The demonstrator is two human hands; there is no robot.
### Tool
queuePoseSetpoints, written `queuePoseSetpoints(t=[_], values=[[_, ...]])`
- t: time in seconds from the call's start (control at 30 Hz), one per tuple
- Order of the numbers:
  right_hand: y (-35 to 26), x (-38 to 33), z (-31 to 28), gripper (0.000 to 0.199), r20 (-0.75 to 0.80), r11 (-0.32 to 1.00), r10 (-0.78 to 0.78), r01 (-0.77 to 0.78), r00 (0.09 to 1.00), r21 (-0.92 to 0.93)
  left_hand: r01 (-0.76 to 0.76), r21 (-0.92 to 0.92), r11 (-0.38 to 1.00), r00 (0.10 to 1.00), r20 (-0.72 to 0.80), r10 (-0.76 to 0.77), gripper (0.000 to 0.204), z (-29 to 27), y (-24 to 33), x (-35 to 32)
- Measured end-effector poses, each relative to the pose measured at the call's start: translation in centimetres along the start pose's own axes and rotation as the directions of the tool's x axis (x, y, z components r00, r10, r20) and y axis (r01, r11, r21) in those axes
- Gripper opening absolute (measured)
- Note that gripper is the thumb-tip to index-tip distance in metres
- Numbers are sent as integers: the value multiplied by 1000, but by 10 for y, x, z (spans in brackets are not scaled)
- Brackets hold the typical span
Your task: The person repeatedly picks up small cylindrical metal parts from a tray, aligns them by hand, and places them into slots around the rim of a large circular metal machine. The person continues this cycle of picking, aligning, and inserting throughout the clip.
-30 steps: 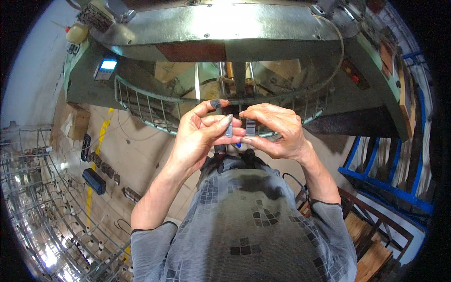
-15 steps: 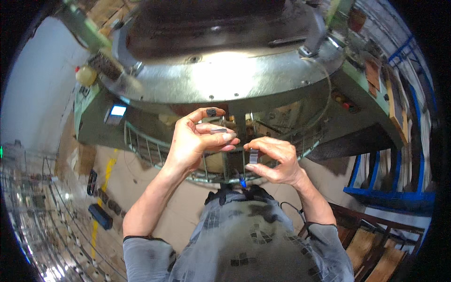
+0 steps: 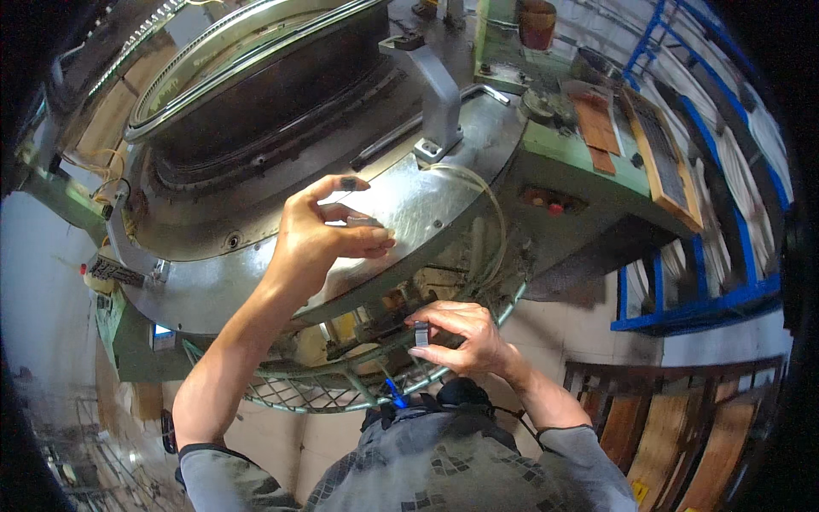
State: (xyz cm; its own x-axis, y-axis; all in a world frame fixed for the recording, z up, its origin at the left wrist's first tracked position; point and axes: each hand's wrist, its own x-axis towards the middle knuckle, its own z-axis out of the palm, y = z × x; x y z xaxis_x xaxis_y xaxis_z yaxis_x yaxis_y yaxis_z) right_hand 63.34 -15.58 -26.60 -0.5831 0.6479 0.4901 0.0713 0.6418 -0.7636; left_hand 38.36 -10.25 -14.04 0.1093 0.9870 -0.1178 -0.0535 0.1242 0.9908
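My left hand (image 3: pixel 311 235) is raised over the shiny metal ring plate (image 3: pixel 418 194) of a large round machine. Its thumb and fingers pinch a small, thin grey metal piece (image 3: pixel 363 222). A small dark band or piece (image 3: pixel 348 184) sits on the index finger; I cannot tell which. Lower and to the right, in front of the machine's edge, my right hand (image 3: pixel 473 340) grips a small grey ribbed block (image 3: pixel 421 334) between thumb and fingers. The two hands are apart.
On the plate stand a grey metal bracket (image 3: pixel 439 98) and a hex key (image 3: pixel 486 91). Below the plate curves a green wire guard (image 3: pixel 333 397). A green machine table (image 3: pixel 554 154) lies to the right, with a blue rack (image 3: pixel 699 307) beyond and slatted wood (image 3: pixel 665 427) below it.
The view has turned, bringing the machine's right side closer in. My left hand has moved up and away from the right hand, over the plate. Both hands keep their small pieces.
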Motion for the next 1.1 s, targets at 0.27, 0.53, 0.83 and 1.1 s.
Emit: queuePoseSetpoints(t=[0.27,0.53,0.83,1.1], values=[[52,11,-79,42,37,996,43,-46,998,83,150,-44,988,985,-75,-153,52,48,0,71],[76,35,-104,43,81,980,-18,1,997,197,206,-72,976,950,-225,-217,54,58,2,87],[85,44,-101,46,149,966,-69,29,986,258,237,-55,970,931,-274,-243,54,58,2,86],[87,48,-99,44,183,958,-50,-5,982,287,272,-7,962,930,-256,-264,52,56,2,90]])
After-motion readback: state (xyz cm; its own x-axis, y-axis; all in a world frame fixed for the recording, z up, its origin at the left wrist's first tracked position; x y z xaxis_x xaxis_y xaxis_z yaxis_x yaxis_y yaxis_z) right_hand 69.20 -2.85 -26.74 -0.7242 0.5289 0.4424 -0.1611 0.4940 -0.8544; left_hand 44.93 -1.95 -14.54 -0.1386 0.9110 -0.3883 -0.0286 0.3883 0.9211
